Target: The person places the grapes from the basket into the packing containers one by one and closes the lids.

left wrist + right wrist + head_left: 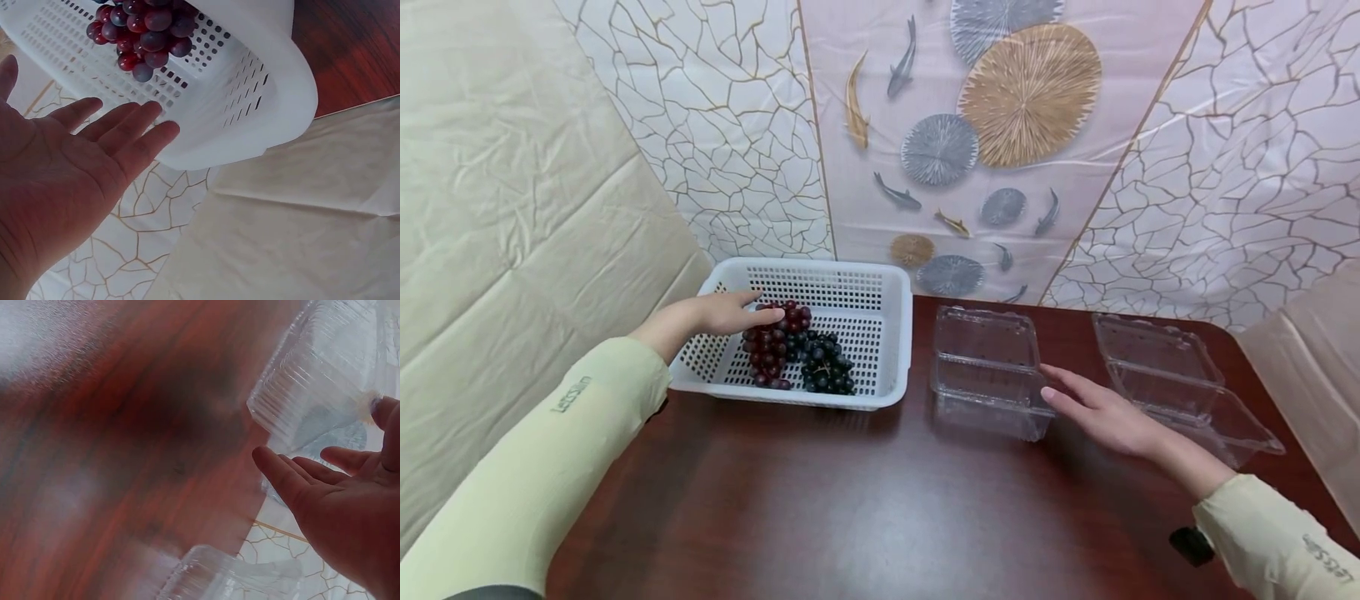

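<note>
A: Quick, how far along?

B: Barely begun, I'd judge. All visible fruit is in the white basket [898,329], by the back edge of the tabletop [880,508], left part. Red grapes [766,346] lie on the basket's left side, dark grapes [827,371] right beside them, toward its front edge.

A: Boxes?

B: Two, clear plastic. The middle box [988,379] stands near the back edge, right of the basket and apart from it. The right box [1165,379] is near the back right corner. Both look open, lids raised toward the back. No fruit seen in either.

A: Hands?

B: Well apart, neither gripping. The left hand [726,315] is over the basket's left side, fingers extended; thumb overlaps the red grapes from above, but the left wrist view shows a gap. The right hand [1105,412] is at the middle box's right side, fingers fairly straight. Touching? Can't tell.

A: So done versus left?

B: Done: basket and boxes set out, lids up. Left, my guess: all handling of the grapes. No bunch is lifted, and nothing shows as boxed.
</note>
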`<state>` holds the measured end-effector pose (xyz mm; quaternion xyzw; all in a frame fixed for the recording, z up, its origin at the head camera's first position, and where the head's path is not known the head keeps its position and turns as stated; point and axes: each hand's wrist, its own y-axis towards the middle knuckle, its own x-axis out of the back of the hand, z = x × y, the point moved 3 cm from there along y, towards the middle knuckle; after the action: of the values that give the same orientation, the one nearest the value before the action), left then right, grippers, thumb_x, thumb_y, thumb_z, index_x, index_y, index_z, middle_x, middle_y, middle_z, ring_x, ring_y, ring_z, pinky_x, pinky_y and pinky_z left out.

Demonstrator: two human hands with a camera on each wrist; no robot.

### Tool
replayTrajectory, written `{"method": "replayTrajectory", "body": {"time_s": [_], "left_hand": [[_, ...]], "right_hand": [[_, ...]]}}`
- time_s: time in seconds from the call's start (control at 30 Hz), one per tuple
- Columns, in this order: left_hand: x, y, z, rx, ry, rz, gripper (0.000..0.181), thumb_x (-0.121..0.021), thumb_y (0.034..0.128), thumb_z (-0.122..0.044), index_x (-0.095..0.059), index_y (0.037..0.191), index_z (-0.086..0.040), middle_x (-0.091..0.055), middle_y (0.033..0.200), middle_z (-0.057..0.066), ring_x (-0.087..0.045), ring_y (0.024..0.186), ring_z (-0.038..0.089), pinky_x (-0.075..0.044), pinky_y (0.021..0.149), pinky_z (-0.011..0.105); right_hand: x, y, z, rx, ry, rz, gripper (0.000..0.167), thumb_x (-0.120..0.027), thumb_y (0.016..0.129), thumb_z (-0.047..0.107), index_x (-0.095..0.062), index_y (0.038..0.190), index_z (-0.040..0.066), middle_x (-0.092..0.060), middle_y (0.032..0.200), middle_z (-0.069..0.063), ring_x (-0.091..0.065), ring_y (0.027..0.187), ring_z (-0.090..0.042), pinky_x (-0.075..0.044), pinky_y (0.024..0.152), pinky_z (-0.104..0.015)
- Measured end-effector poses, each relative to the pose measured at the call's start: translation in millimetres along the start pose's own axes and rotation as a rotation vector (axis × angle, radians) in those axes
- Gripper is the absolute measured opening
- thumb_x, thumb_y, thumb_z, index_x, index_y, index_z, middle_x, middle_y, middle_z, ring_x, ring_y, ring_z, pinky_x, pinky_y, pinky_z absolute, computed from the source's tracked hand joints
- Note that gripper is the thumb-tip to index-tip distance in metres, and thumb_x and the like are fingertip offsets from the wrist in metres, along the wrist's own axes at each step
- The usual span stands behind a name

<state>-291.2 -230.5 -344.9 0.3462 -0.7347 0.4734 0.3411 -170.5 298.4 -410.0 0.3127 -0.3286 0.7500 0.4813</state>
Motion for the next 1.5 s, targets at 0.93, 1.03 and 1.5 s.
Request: {"method": "replayTrajectory", "body": {"time_s": [0.93,1.03,1.5], "left_hand": [[-10.1,29.7,18.5,0.292,-0.658,0.163,0.101,-0.03,0.1068,-0.072,0.001,0.17,0.001,-0.016,0.162,0.048,-0.031,0.148,0.063,-0.043,0.117,0.066],[-14.7,32.3,20.7,0.308,-0.699,0.151,0.1,-0.031,0.1065,-0.072,0.003,0.171,-0.003,-0.018,0.162,0.049,-0.032,0.148,0.063,-0.046,0.114,0.066],[-29.7,43.4,20.4,0.284,-0.835,0.146,0.094,-0.038,0.1101,-0.062,-0.004,0.169,0.002,-0.02,0.167,0.039,-0.033,0.151,0.056,-0.049,0.113,0.063]], "right_hand": [[-28,-13.6,-20,0.001,0.073,-0.03,0.077,-0.065,0.109,0.038,-0.034,0.161,-0.008,-0.067,0.139,-0.022,-0.071,0.116,-0.03,-0.06,0.095,-0.046],[-29,-13.8,-22,-0.006,0.086,-0.028,0.074,-0.066,0.108,0.037,-0.037,0.159,-0.009,-0.071,0.132,-0.017,-0.072,0.099,-0.017,-0.058,0.085,-0.032],[-32,-13.2,-29,-0.023,0.202,0.018,0.071,-0.066,0.109,0.028,-0.036,0.157,-0.014,-0.069,0.129,-0.022,-0.073,0.087,-0.013,-0.06,0.078,-0.027]]}}
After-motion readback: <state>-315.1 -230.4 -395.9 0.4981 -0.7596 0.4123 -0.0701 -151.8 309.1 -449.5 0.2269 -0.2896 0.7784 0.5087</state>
